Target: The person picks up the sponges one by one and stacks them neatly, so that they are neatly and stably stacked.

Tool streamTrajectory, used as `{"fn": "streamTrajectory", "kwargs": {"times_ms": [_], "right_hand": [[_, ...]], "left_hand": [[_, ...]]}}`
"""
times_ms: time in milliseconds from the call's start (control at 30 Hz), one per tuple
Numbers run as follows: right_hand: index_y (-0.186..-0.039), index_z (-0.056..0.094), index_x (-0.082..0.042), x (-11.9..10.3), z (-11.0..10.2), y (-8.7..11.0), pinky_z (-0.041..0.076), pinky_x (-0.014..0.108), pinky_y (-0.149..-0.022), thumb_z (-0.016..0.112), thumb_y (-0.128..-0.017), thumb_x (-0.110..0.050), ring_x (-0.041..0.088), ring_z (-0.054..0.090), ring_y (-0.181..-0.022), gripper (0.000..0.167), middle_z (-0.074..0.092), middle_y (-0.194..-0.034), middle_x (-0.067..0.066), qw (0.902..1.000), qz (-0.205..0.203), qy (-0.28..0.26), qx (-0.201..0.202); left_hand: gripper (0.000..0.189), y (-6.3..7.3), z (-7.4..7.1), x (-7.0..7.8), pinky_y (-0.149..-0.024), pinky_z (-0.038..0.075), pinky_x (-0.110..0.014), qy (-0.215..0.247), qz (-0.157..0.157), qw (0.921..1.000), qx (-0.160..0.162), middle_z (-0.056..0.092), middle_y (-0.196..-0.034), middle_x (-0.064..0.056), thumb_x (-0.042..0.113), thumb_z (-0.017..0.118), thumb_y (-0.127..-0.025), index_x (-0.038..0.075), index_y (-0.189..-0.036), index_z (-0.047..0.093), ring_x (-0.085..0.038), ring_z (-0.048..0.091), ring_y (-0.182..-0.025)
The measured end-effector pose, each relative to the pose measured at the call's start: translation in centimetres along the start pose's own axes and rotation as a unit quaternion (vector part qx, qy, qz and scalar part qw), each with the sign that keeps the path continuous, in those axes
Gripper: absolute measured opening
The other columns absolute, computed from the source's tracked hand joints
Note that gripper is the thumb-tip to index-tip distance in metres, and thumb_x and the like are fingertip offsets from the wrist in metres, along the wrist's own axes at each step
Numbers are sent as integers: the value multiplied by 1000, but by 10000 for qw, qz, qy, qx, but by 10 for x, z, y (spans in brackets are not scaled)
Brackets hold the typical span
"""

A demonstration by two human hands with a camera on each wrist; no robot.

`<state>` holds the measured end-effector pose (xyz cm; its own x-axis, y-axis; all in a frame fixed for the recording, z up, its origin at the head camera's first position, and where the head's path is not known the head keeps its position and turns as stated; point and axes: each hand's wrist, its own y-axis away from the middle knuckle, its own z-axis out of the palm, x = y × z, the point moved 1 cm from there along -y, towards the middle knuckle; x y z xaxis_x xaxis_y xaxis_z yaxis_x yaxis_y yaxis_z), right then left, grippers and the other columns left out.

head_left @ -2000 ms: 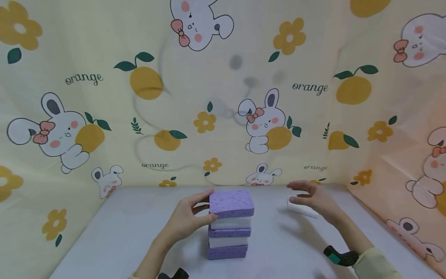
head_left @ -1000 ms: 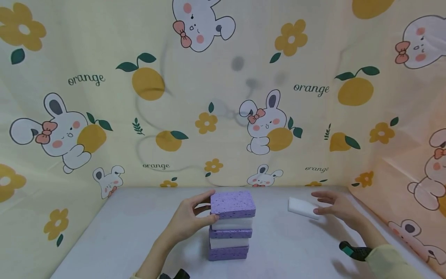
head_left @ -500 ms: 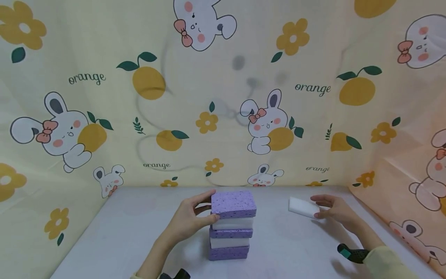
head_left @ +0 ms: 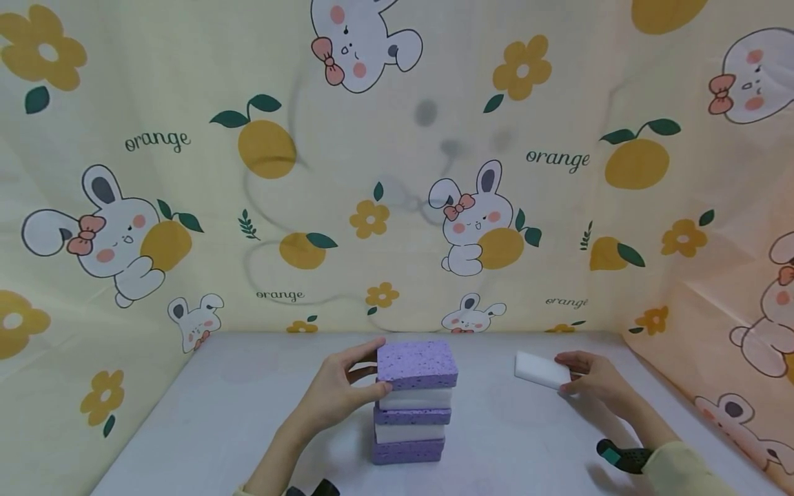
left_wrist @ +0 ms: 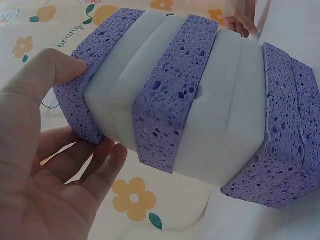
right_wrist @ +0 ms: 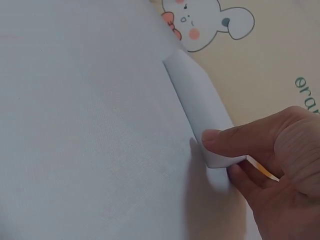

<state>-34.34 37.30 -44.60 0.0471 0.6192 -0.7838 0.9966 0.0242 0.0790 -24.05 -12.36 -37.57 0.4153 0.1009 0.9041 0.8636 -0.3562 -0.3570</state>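
Note:
A stack of purple and white sponges stands in the middle of the table, with a pitted purple sponge [head_left: 417,362] on top. My left hand [head_left: 335,389] grips that top sponge by its left end, thumb at the near side and fingers behind; the left wrist view shows the thumb [left_wrist: 70,67] on its edge. White sponge layers [left_wrist: 217,95] alternate with the purple ones below. Farther right, a white sponge block [head_left: 541,370] lies on the table. My right hand [head_left: 598,382] pinches its right end, thumb [right_wrist: 220,142] on the near face, other fingers partly hidden behind it.
The white table [head_left: 248,399] runs back to a yellow printed curtain [head_left: 384,138] with rabbits and oranges. An orange-tinted side of the curtain [head_left: 695,331] borders the table's right edge. A dark wrist device [head_left: 623,457] sits on my right wrist.
My right hand has moved from over the white sponge block to its right end, and its thumb and fingers have come together on it. The left hand and the stack stay put.

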Motion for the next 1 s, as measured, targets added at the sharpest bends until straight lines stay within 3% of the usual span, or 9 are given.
{"fn": "streamTrajectory", "kwargs": {"times_ms": [1000], "right_hand": [[-140,42,10,-9,7,9,35,65,-104,81,-79,-9,46,46,-120,74,48,-137,31,9998,-142,-116,122]], "left_hand": [[70,0,0,0,-102,46,-31,-21,-29,10000,5,58,-133,-9,10,81,-81,5,-143,49,-26,55,-119]]}}
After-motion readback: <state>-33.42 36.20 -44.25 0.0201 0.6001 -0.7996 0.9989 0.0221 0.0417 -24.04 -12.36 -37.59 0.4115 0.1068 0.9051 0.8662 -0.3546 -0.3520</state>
